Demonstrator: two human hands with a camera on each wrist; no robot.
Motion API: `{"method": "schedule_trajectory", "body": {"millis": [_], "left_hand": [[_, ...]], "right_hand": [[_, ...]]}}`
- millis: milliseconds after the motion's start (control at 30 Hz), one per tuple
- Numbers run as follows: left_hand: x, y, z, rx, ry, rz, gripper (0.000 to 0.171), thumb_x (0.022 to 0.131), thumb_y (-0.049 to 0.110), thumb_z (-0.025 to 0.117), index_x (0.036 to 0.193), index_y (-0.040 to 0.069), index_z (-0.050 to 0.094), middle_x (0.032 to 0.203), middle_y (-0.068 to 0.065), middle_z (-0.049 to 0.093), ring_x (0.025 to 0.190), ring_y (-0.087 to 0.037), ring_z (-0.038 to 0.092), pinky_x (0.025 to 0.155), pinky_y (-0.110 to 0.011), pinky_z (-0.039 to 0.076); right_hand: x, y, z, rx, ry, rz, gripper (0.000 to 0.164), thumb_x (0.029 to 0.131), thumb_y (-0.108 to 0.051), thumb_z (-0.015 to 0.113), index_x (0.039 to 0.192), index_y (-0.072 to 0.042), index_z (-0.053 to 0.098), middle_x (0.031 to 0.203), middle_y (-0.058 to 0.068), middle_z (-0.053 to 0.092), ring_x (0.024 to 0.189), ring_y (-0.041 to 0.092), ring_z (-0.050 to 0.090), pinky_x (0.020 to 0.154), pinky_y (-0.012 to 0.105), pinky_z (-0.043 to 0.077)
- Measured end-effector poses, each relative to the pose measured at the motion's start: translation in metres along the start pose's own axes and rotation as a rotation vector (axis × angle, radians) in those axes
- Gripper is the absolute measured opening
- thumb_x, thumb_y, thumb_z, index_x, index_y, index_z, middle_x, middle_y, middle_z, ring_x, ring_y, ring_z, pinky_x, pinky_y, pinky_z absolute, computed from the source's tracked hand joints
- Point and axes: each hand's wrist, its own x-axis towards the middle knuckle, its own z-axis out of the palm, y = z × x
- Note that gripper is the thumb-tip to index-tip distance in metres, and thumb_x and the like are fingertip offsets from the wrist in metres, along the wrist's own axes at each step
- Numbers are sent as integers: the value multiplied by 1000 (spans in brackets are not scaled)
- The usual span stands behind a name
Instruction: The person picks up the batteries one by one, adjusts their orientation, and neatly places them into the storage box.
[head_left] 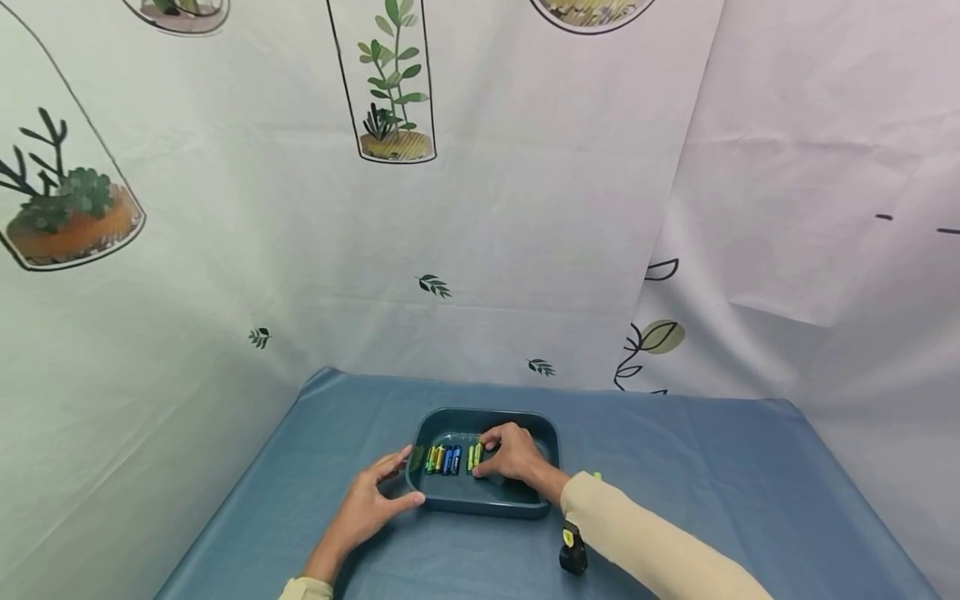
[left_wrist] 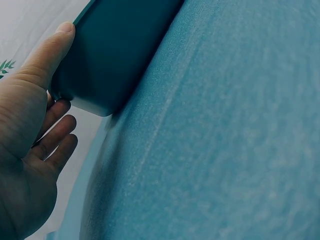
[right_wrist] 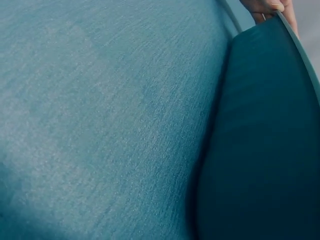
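Note:
A dark teal rectangular tray (head_left: 487,504) lies on the blue-covered table, with small cylindrical batteries inside. Several green, yellow and blue batteries (head_left: 443,460) stand side by side in a row at its left. A short gap separates them from two yellow-green batteries (head_left: 471,458) near the middle. My right hand (head_left: 517,457) reaches in from the right and pinches the rightmost of these at its ends, between thumb and forefinger. My left hand (head_left: 369,500) holds the tray's near left corner, thumb at the rim and fingers along the left side; the left wrist view shows the thumb (left_wrist: 56,45) against the rim.
Blue cloth (head_left: 675,467) covers the table around the tray. White curtains printed with plants (head_left: 495,250) hang behind and on both sides. A black device (head_left: 573,550) sits at the right wrist. The right wrist view shows only the tray's outer wall, cloth and part of the left hand.

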Motion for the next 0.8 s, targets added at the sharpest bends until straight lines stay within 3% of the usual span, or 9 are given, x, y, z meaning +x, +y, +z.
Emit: {"method": "schedule_trajectory", "body": {"millis": [267, 800], "left_hand": [[0, 0, 0, 0, 2, 4, 82, 77, 36, 91, 148, 15, 57, 146, -12, 57, 126, -31, 60, 105, -55, 48], [1, 1, 0, -4, -3, -7, 82, 77, 37, 91, 148, 16, 56, 147, -12, 56, 127, -32, 59, 105, -56, 48]], "right_hand": [[0, -1, 4, -24, -12, -68, 48, 71, -18, 96, 114, -6, 78, 96, 4, 72, 91, 21, 64, 79, 41, 57], [1, 1, 9, -37, -25, -74, 49, 72, -20, 95, 117, -7, 77, 90, 0, 68, 79, 14, 58, 72, 35, 54]]}}
